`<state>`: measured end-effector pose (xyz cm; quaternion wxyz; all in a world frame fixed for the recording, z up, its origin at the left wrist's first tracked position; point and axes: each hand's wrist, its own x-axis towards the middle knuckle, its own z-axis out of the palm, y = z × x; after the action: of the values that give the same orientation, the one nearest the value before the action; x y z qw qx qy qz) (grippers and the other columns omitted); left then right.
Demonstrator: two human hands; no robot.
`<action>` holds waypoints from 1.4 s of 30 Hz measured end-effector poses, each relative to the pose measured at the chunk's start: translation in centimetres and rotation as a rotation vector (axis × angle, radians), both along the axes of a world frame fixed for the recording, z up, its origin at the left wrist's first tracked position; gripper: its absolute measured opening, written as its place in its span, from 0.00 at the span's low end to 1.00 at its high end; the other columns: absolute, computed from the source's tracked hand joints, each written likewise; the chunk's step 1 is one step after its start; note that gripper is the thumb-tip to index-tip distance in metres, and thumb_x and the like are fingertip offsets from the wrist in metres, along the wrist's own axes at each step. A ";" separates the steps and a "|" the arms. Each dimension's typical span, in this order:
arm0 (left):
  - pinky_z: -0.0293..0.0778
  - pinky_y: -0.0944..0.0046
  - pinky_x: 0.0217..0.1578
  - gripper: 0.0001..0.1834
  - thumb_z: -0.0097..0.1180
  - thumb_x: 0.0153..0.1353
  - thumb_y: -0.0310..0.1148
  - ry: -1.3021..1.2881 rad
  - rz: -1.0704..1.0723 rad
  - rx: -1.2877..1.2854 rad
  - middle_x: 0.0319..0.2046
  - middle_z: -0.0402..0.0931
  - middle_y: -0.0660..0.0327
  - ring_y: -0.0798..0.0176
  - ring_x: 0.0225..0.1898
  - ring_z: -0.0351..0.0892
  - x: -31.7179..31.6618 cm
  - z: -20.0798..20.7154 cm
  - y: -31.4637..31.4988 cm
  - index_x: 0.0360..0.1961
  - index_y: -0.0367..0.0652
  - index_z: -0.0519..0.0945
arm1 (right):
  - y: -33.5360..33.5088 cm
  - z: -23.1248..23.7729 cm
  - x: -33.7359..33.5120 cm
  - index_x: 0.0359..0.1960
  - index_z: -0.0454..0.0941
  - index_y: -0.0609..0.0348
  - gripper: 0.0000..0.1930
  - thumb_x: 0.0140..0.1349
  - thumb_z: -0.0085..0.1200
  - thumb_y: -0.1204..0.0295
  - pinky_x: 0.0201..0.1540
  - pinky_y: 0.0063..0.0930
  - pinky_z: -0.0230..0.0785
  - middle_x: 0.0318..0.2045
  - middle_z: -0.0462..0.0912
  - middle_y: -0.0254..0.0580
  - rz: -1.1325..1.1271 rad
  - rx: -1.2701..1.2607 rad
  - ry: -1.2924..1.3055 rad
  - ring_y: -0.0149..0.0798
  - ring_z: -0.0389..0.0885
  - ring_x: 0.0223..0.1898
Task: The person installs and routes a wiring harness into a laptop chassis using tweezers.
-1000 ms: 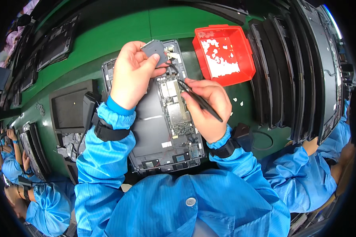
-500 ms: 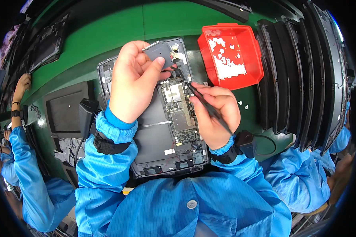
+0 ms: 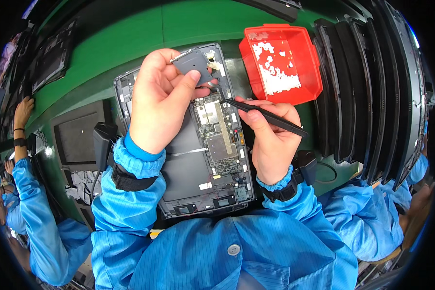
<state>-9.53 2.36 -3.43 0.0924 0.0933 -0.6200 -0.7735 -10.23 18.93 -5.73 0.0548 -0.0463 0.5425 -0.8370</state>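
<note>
Beneath both hands (image 3: 162, 108) (image 3: 275, 145) — opened device (image 3: 183, 176) | black tool (image 3: 270, 116) — tip perhaps touching board (image 3: 227, 166)

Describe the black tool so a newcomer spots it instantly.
Find the opened grey device in the middle, beside the red bin. At its right side, the right hand holds the black tool. It is long and slim with a pointed tip, unlike the broad grey plate in the left hand.

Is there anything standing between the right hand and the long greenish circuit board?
Nothing visible blocks the right hand: the slim black pointed tool in it points at the circuit board near its upper end; contact is unclear. The left hand, holding a flat dark-grey plate, is up-left of the tip.
</note>
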 end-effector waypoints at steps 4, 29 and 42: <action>0.76 0.65 0.38 0.11 0.44 0.60 0.21 -0.010 0.003 0.003 0.39 0.74 0.51 0.59 0.39 0.78 0.0 0.0 0.0 0.44 0.34 0.63 | 0.1 -0.1 -0.1 0.32 0.65 0.67 0.10 0.51 0.53 0.88 0.46 0.33 0.71 0.35 0.77 0.54 0.015 0.055 0.046 0.46 0.77 0.43; 0.77 0.66 0.37 0.11 0.44 0.60 0.21 -0.051 0.007 0.049 0.38 0.74 0.52 0.59 0.37 0.78 -0.1 0.4 -0.4 0.44 0.34 0.64 | -0.2 0.7 -0.1 0.33 0.65 0.67 0.11 0.51 0.52 0.89 0.46 0.31 0.71 0.37 0.76 0.56 0.025 0.037 -0.010 0.44 0.77 0.43; 0.77 0.67 0.37 0.11 0.43 0.60 0.22 -0.069 0.002 0.062 0.38 0.74 0.52 0.59 0.37 0.78 -0.2 0.7 -0.4 0.44 0.34 0.64 | -0.2 0.9 -0.2 0.31 0.65 0.66 0.10 0.51 0.52 0.88 0.46 0.32 0.71 0.35 0.77 0.54 0.032 0.072 0.013 0.45 0.77 0.43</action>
<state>-9.70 2.00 -2.76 0.0689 0.1233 -0.5986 -0.7885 -10.45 18.73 -4.78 0.0662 -0.0585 0.5720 -0.8155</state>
